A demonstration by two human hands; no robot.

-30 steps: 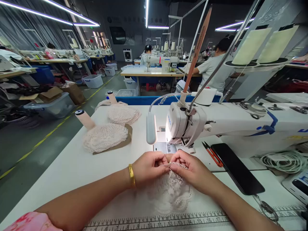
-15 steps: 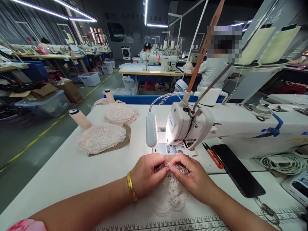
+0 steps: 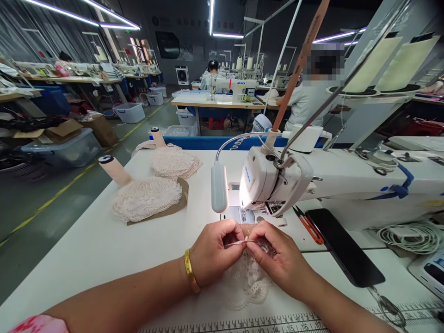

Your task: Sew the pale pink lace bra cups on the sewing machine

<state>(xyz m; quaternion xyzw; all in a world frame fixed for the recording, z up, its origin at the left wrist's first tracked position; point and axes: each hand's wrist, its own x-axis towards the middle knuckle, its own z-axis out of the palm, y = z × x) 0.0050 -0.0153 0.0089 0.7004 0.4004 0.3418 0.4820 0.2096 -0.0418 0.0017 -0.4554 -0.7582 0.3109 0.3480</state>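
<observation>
My left hand (image 3: pixel 220 249), with a gold bangle at its wrist, pinches the upper edge of a pale lace piece (image 3: pixel 255 282) between thumb and fingers. Opposite it, my right hand (image 3: pixel 274 254) pinches the same edge, the fingertips of both hands nearly meeting. The scalloped lace hangs below the hands over the white table; part of it is hidden behind my fingers. Just beyond stands the sewing machine (image 3: pixel 267 180), its needle area lit by a small lamp (image 3: pixel 219 189).
Two lace stacks (image 3: pixel 147 199) and a peach thread cone (image 3: pixel 114 170) lie on the left. Orange thread snips (image 3: pixel 310 226) and a black phone (image 3: pixel 347 247) lie on the right. A ruler strip (image 3: pixel 243 323) runs along the front. A co-worker (image 3: pixel 307 101) sits beyond the machine.
My hands have stayed close together by the machine. The pinched lace edge has turned a little, and the lace below hangs slightly more gathered, shifted right.
</observation>
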